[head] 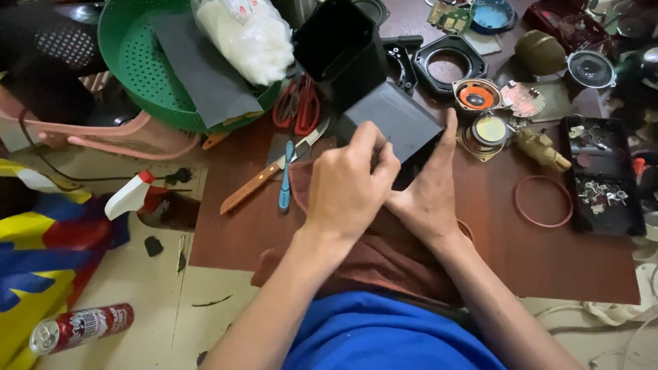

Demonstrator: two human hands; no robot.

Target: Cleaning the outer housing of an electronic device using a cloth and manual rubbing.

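- Nearest the lens: your blue shirt [384, 336] and both forearms, reaching forward over a brown mat [548, 253].
- Your left hand [349, 188] lies on the near face of the black box [391, 127], fingers curled together, thumb pressing its surface.
- Your right hand [428, 199] clamps the box from beneath, thumb up along its right edge.
- Progress, as I judge it: the box is assembled as a shell, its far end open, no speaker fitted. The speaker cones [478, 94] lie loose beyond your right thumb.
- Left of your left knuckles: a wooden-handled knife [257, 185], a blue tool [285, 178], red scissors [298, 106].
- Beyond them, a green basket [130, 62]. A parts tray [603, 178] sits right of your right hand. Clutter crowds the box closely.
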